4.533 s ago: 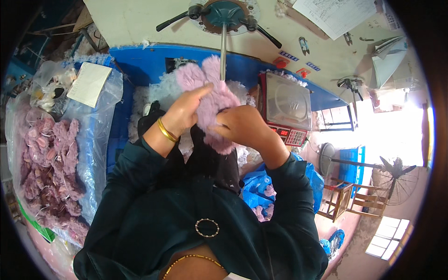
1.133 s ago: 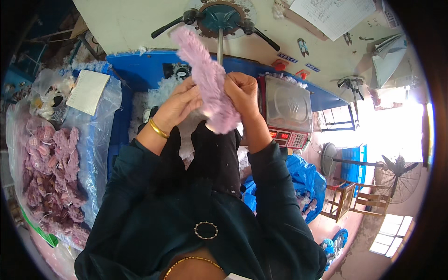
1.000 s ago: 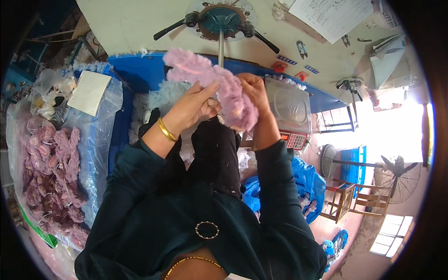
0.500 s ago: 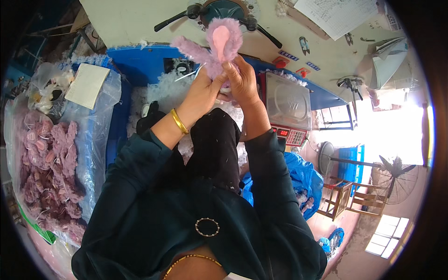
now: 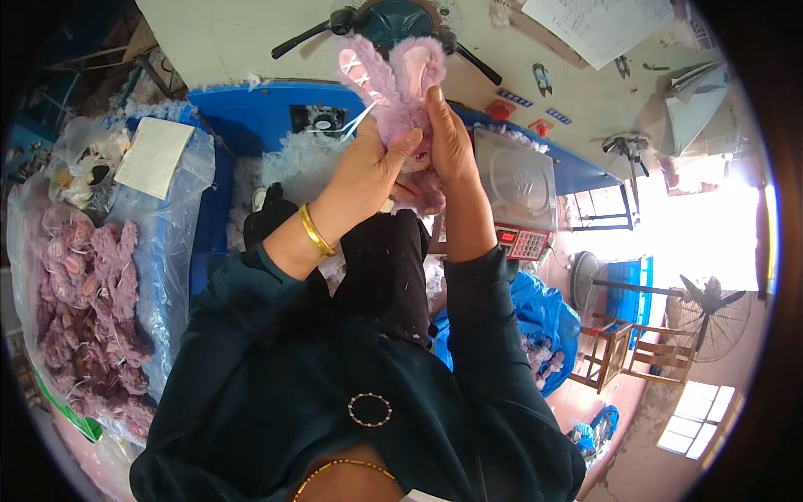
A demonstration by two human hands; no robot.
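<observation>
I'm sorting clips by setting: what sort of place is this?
Most likely a soft-toy workshop: a heap of pink plush pieces lies at the left, loose pale fluff lies beyond the knees, and the left hand and right hand hold a long-eared pink plush toy.

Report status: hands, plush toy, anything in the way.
Left hand and right hand both holding pink plush rabbit. Ears point toward green machine hub. No obstruction seen at the hands.
</observation>
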